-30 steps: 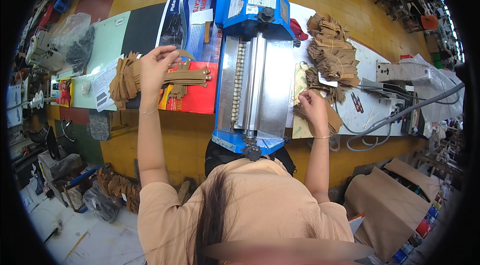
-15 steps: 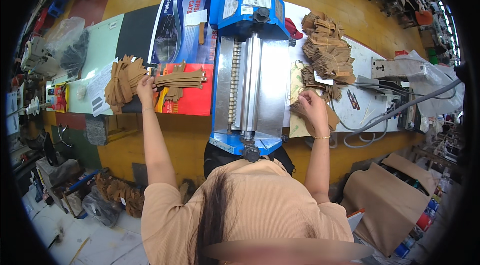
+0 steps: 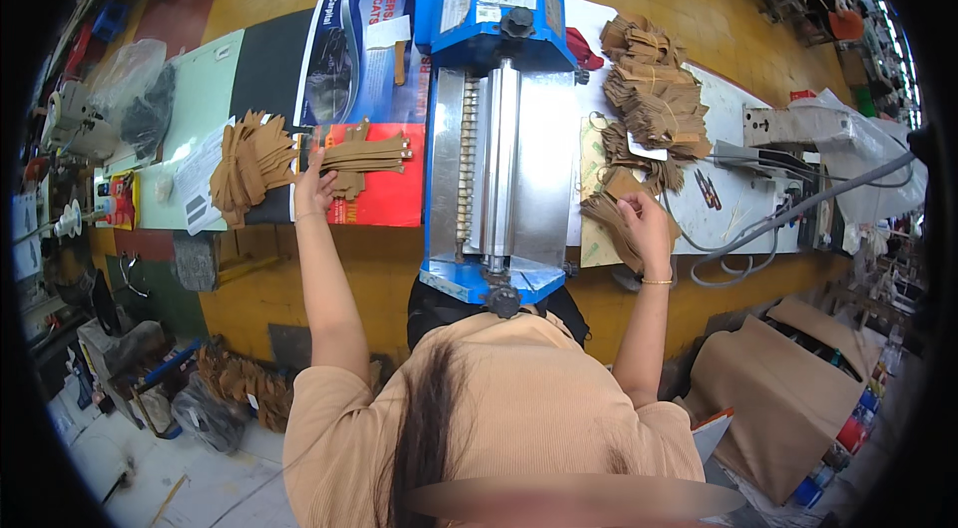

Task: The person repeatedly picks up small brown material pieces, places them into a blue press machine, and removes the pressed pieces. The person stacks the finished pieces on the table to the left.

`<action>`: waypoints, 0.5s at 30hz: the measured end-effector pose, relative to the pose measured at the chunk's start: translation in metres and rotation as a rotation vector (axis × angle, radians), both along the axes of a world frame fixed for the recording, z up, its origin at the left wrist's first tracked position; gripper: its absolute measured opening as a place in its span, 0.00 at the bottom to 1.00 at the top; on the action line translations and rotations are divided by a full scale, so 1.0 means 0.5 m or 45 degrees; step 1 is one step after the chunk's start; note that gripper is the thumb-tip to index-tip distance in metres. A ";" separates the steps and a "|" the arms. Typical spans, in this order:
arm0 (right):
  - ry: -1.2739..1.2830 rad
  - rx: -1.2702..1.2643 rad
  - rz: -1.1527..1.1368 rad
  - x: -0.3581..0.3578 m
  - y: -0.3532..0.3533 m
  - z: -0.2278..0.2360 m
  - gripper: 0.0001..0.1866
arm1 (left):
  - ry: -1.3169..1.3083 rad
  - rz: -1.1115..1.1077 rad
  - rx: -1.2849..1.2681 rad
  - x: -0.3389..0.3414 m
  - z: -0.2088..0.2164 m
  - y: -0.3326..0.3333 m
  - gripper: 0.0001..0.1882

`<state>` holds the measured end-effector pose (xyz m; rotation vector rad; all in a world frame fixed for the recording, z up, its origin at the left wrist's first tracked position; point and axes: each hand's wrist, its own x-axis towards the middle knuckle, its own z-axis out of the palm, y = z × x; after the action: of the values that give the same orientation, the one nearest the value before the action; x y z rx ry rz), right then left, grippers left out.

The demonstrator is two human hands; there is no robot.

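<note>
My left hand [image 3: 315, 193] is at the left end of a bundle of narrow brown leather strips [image 3: 374, 157], which lies across other strips on a red sheet [image 3: 399, 207]. Its fingers are stretched out and apart. Fingers pinched, my right hand [image 3: 647, 231] grips a brown leather piece [image 3: 625, 185] above a fanned stack of similar pieces [image 3: 617, 226] on the right of the table. Between my hands stands a blue machine [image 3: 479, 280] with a long shiny metal roller [image 3: 502, 164].
A fanned pile of brown pieces [image 3: 249, 169] lies at the left. Tied bundles [image 3: 654, 94] stand behind my right hand, with small snips [image 3: 708, 191] beside them. A grey hose [image 3: 798, 211] crosses the right side. Brown sheet material [image 3: 773, 398] sits low at the right.
My left hand has moved right and slightly nearer, along the strips' left end. My right hand has shifted right and nearer, with a leather piece now raised in its fingers.
</note>
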<state>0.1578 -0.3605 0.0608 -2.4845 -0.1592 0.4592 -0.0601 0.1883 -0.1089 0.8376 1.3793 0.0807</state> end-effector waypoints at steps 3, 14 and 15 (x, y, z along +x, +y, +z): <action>-0.063 -0.012 -0.002 0.000 -0.027 -0.002 0.11 | 0.053 0.162 0.029 0.021 -0.013 0.004 0.34; -0.167 -0.103 -0.275 0.026 -0.169 -0.054 0.11 | -0.060 0.112 0.178 0.051 0.012 -0.018 0.28; -0.171 -0.098 -0.298 0.029 -0.177 -0.068 0.11 | -0.038 0.094 0.204 0.054 0.014 -0.016 0.27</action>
<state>0.1722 -0.4492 0.0271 -2.5688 0.0977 0.2042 -0.0333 0.1803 -0.1021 0.9147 1.3888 0.2626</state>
